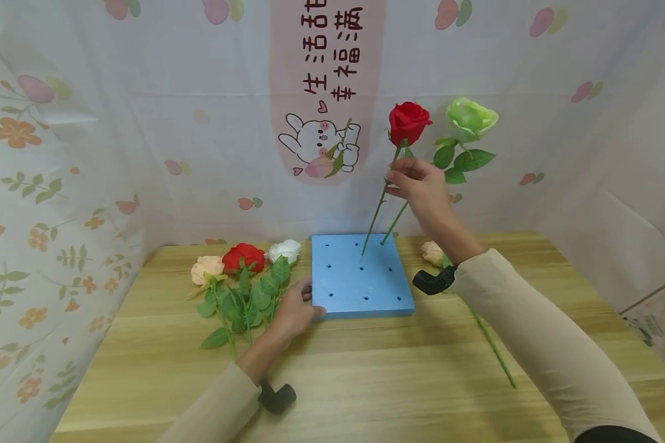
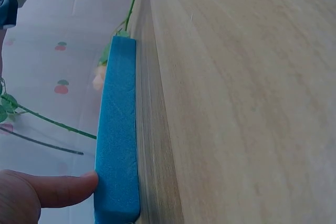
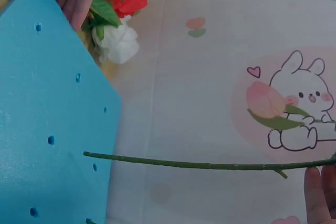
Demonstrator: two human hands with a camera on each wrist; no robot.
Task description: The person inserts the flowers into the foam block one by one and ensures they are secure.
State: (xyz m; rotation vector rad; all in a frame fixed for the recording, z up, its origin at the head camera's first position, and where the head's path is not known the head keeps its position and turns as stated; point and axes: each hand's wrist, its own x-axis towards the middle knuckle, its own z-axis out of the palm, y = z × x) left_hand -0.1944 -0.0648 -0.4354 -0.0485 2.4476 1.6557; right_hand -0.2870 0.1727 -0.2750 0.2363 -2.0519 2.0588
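Observation:
A red rose (image 1: 409,123) is upright in my right hand (image 1: 423,187), its stem pinched between thumb and fingers. The bare lower end of that stem (image 3: 210,166) overlaps the blue foam board (image 1: 346,283) near its middle hole, and no hole surrounds the tip. My left hand (image 1: 295,312) grips the board's front left corner, the thumb (image 2: 68,188) on the top face and the fingers along the left side. Behind my right hand, a pale green rose (image 1: 471,120) stands with its stem in the back right hole.
Left of the board lie a peach rose (image 1: 207,269), a red rose (image 1: 244,257) and a white rose (image 1: 284,250) with leafy stems. Another peach rose (image 1: 433,253) lies to the right, partly behind my right wrist. A patterned cloth (image 1: 199,154) hangs behind the wooden table (image 1: 354,381).

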